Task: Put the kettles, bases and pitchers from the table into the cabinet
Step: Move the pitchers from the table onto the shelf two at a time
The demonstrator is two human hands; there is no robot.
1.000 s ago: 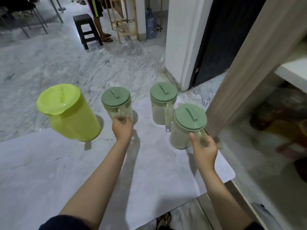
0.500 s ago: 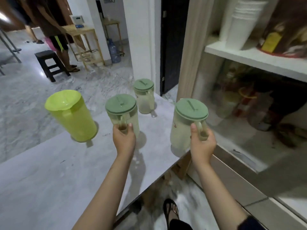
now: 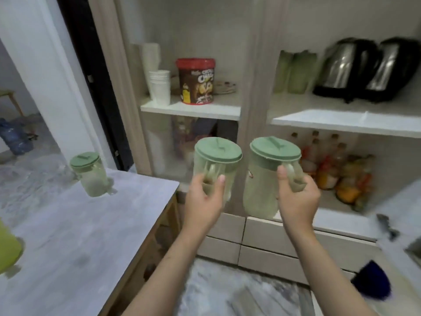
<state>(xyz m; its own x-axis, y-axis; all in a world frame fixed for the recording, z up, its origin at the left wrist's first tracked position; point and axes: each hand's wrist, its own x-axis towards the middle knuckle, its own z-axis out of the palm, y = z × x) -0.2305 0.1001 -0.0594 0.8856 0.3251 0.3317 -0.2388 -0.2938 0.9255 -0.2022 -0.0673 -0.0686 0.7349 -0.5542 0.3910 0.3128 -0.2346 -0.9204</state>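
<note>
Left hand point(image 3: 202, 201) is gripping the handle of a clear pitcher with a green lid point(image 3: 216, 165), fingers wrapped round it, thumb up; the pitcher is hanging in the air off the table edge, in front of the cabinet point(image 3: 252, 92); right hand point(image 3: 296, 199) is closing round the handle of a second green-lidded pitcher point(image 3: 264, 179), likewise lifted and upright, just right of the first; the two pitchers are sitting side by side, near each other, contact unclear through the blur; a third green-lidded pitcher point(image 3: 90, 174) is standing on the grey table point(image 3: 86, 236) near its far corner; part of a yellow-green pitcher point(image 3: 8, 247) is showing at the left edge of the table; on the upper right shelf two black and steel kettles point(image 3: 355, 71) are sitting side by side, with pale green pitchers point(image 3: 293, 71) to their left; upper left shelf is holding stacked white cups point(image 3: 159, 87) and a red-lidded tub point(image 3: 196, 80); bottles point(image 3: 330, 165) are crowding the lower right shelf.
</note>
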